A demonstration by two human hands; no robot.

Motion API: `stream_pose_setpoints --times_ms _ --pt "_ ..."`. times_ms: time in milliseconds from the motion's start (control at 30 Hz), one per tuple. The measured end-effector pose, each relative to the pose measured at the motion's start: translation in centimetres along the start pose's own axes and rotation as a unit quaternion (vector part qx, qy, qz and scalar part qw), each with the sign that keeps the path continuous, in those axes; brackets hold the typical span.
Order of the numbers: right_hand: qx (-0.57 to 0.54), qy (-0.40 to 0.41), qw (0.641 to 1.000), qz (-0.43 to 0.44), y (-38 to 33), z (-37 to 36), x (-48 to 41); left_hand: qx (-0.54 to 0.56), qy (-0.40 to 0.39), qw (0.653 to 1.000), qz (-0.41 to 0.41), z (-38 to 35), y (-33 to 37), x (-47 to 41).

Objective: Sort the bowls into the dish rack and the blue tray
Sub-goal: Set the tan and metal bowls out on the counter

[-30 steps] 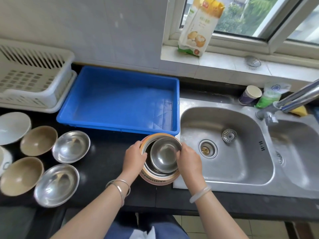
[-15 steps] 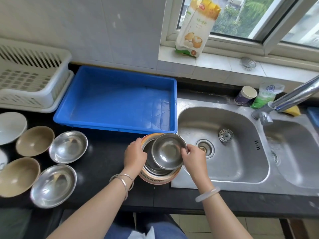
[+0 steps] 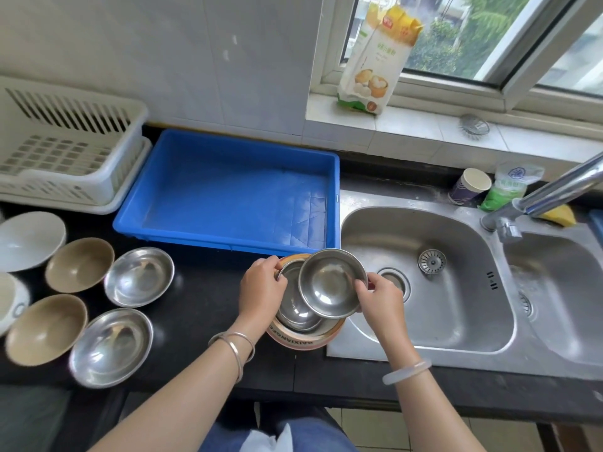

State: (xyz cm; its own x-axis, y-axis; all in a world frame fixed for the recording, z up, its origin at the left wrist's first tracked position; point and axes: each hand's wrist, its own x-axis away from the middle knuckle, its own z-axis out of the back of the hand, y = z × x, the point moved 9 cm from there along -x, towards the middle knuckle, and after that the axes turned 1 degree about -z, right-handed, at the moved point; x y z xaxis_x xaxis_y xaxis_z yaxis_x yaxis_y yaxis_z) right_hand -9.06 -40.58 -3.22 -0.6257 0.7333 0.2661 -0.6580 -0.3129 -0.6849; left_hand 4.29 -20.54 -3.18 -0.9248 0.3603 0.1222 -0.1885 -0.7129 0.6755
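While the right hand [image 3: 378, 300] pinches the rim of the top steel bowl [image 3: 332, 283], which is tilted above the others, the left hand [image 3: 261, 288] grips the rim of the lower steel bowl [image 3: 293, 313], nested in an orange-rimmed bowl [image 3: 305, 340] on the counter [image 3: 202, 314] beside the sink [image 3: 434, 321]. Just behind them lies the blue tray [image 3: 228, 244], with the white dish rack [image 3: 75, 187] to its left. Two loose steel bowls [image 3: 138, 277], two brown bowls [image 3: 80, 264] and a white bowl [image 3: 29, 239] lie further left on the counter.

Blue tray [image 3: 182, 190] – silver bowl [image 3: 331, 283], white rack [image 3: 107, 187]
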Motion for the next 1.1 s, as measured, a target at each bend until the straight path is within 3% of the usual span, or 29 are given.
stream_pose_setpoints --times_ms 400,667,933,1100 --pt "-0.086 -0.032 0.996 0.006 -2.8 0.5 -0.5 0.093 0.047 0.994 0.037 3.4 -0.3 -0.3" --pt "-0.119 -0.105 0.987 0.028 -7.6 -3.5 -0.6 0.119 0.105 0.982 0.105 8.3 -6.5 2.2" --pt "0.022 -0.229 0.969 0.093 -12.9 -14.3 -0.4 0.102 0.158 0.959 0.214 10.7 -15.4 7.5" --pt "0.137 -0.253 0.946 0.149 -15.0 -19.4 0.1 0.105 0.163 0.948 0.253 10.4 -18.2 9.5"
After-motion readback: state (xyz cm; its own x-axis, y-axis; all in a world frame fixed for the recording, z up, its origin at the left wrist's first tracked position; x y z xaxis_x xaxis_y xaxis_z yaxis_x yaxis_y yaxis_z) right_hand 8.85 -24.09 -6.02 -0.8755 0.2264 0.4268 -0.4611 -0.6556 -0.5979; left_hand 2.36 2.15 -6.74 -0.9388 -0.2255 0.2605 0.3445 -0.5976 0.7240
